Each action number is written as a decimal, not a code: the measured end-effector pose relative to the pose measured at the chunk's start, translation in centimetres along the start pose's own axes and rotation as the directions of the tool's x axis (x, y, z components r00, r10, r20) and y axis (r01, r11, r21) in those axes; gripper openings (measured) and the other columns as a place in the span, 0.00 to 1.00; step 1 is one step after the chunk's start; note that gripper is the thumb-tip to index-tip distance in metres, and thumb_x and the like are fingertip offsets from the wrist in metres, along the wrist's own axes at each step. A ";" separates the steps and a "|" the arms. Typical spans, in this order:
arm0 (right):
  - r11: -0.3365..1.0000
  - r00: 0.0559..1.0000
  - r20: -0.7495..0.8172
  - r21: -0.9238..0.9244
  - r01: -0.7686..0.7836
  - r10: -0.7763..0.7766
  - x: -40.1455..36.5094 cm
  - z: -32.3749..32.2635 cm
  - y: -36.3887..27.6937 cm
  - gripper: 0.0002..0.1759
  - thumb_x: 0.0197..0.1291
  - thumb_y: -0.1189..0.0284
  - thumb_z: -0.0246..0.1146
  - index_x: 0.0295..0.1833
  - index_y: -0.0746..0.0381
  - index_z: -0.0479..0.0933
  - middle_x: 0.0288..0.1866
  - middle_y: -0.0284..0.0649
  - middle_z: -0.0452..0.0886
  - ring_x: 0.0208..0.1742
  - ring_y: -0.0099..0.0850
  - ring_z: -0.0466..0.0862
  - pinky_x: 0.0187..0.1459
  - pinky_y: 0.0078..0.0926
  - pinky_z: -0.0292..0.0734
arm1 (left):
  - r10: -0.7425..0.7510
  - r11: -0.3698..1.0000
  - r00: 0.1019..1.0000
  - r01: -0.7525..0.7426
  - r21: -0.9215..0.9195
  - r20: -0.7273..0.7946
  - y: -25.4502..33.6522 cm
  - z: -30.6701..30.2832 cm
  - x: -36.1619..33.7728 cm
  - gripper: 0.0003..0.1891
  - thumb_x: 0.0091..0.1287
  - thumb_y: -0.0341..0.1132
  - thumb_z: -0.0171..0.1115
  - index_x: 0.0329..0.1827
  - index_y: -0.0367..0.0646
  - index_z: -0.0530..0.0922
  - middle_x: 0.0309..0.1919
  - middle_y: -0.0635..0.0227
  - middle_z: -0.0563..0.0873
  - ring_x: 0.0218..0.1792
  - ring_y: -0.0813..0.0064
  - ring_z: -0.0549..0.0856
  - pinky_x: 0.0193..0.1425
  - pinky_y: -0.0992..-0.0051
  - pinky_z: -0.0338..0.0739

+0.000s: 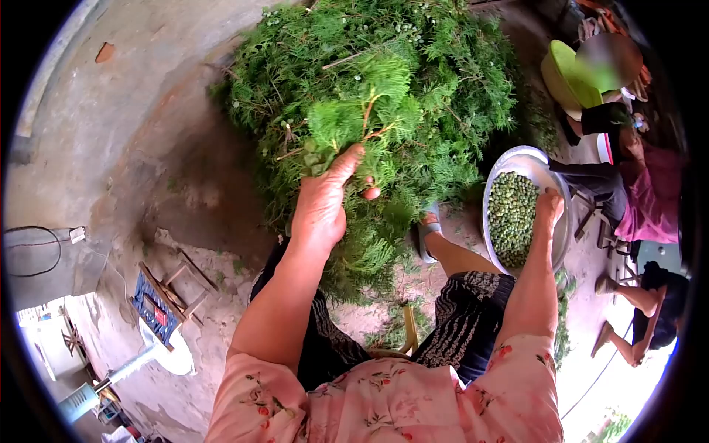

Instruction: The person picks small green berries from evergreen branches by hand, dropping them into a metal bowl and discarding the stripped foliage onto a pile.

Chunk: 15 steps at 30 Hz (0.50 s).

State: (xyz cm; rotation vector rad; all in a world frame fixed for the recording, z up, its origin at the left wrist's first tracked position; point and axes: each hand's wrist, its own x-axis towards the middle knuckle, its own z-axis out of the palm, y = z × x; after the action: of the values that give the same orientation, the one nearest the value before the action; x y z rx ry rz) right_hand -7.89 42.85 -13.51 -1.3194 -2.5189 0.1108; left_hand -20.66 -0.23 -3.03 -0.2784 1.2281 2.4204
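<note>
A large heap of green leafy branches (pixel 458 96) lies on the floor in front of me. My left hand (pixel 329 196) is closed round a leafy sprig (pixel 367 111) with a reddish-brown stem, held up over the heap. To the right stands a round metal basin (pixel 523 156), part filled with small green cones (pixel 511 221). My right hand (pixel 550 205) is over the basin's right side, its fingers bunched together and pointing down; whether anything is between them is too small to make out.
A folding chair (pixel 156 308) and a white fan (pixel 166 354) are at the lower left. Several people sit along the right, one in pink clothing (pixel 653 196). A yellow-green tub (pixel 565 74) is at the upper right. My sandalled foot (pixel 428 232) is beside the heap.
</note>
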 end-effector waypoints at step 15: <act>0.189 0.986 -0.030 0.980 0.061 -0.165 -7.8 -11.2 -19.3 0.11 0.60 0.75 0.61 0.46 0.68 0.77 0.25 0.35 0.79 0.23 0.17 0.75 0.26 0.11 0.69 | -0.051 0.967 0.998 0.040 0.253 0.037 -1.2 0.4 -0.4 0.10 0.56 0.33 0.69 0.35 0.35 0.80 0.30 0.65 0.84 0.29 0.75 0.83 0.43 0.74 0.74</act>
State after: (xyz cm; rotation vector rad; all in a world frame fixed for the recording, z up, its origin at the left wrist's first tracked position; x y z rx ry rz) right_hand -15.64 24.60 -0.65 -0.4973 -1.7683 1.5176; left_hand -19.75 0.60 -3.49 -0.1747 1.4747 2.1893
